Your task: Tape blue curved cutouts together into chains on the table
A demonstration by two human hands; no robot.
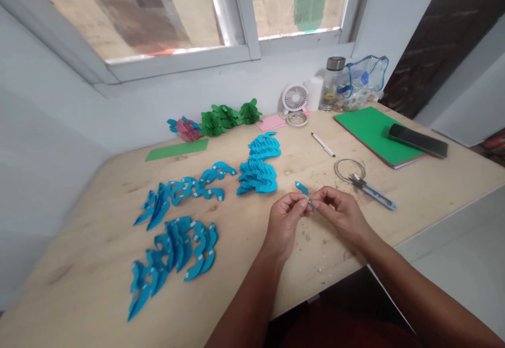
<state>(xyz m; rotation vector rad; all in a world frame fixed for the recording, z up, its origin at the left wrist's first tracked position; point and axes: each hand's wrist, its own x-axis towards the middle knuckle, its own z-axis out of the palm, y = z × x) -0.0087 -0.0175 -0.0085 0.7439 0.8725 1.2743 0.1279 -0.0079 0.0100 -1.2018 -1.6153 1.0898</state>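
While the left hand pinches a narrow blue paper strip between closed fingertips, the right hand grips it too, thumb against finger, above the pale wooden surface, near blue-handled metal snips.

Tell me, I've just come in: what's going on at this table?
A person's left hand and right hand meet over the wooden table, fingertips pinching a small blue paper piece. To their left lie wavy blue paper cut-outs, many with small white patches; closer to the hands are two blue paper stacks. Pleated green paper pieces stand by the wall. On the right, thread snips lie over the edge of a thin ring, unheld.
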